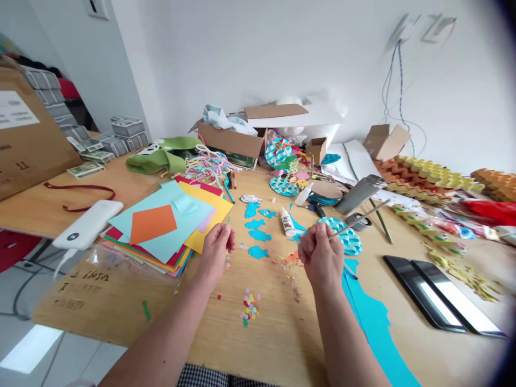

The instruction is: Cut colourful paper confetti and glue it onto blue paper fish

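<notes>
My left hand [217, 248] is closed in a pinch beside the paper stack, with a tiny green sliver at its fingertips; what it grips is too small to name. My right hand [322, 252] is wrapped round a thin stick [365, 216] that points up and to the right. Between the hands lie several blue paper fish [258, 251] in a rough column. A white glue bottle [287, 222] rests just beyond the right hand. Small coloured paper dots [250, 306] are heaped nearer me. Blue paper [373, 322] stretches along my right forearm.
Coloured paper sheets [161, 269] and a white power bank [87, 224] are at the left. To the right are a grey flask [360, 194], a tape roll [358, 222], two black phone-like slabs [423, 293] and egg cartons [427, 180]. A cardboard box [229, 142] stands behind.
</notes>
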Demonstrator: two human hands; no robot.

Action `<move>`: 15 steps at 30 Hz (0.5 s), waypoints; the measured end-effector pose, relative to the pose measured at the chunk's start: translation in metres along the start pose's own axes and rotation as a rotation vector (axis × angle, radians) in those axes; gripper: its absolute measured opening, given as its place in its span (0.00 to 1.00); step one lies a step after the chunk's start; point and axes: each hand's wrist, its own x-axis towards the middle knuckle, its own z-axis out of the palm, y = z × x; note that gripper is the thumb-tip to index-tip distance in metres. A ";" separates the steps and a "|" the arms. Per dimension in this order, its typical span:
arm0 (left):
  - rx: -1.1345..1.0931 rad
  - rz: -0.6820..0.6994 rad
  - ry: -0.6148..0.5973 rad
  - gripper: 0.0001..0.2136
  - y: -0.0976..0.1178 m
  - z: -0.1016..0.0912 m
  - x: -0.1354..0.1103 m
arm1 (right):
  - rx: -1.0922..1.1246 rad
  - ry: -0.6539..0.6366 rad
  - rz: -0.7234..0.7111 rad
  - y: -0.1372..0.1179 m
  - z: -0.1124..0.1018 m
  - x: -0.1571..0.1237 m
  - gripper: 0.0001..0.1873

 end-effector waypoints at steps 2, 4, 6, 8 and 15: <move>0.001 0.019 -0.001 0.18 0.000 -0.001 0.001 | 0.018 0.012 -0.046 0.007 -0.004 -0.002 0.24; 0.014 0.034 0.001 0.19 0.000 -0.001 0.001 | -0.004 0.031 -0.125 0.015 -0.007 -0.005 0.25; 0.018 0.049 0.008 0.21 -0.001 0.000 0.001 | -0.059 0.043 -0.211 0.021 -0.010 -0.008 0.26; 0.011 0.043 0.024 0.24 -0.002 0.000 0.001 | -0.135 0.064 -0.274 0.024 -0.009 -0.012 0.26; 0.093 0.065 0.126 0.15 -0.002 0.001 0.004 | -0.338 0.164 -0.471 0.029 -0.005 -0.024 0.15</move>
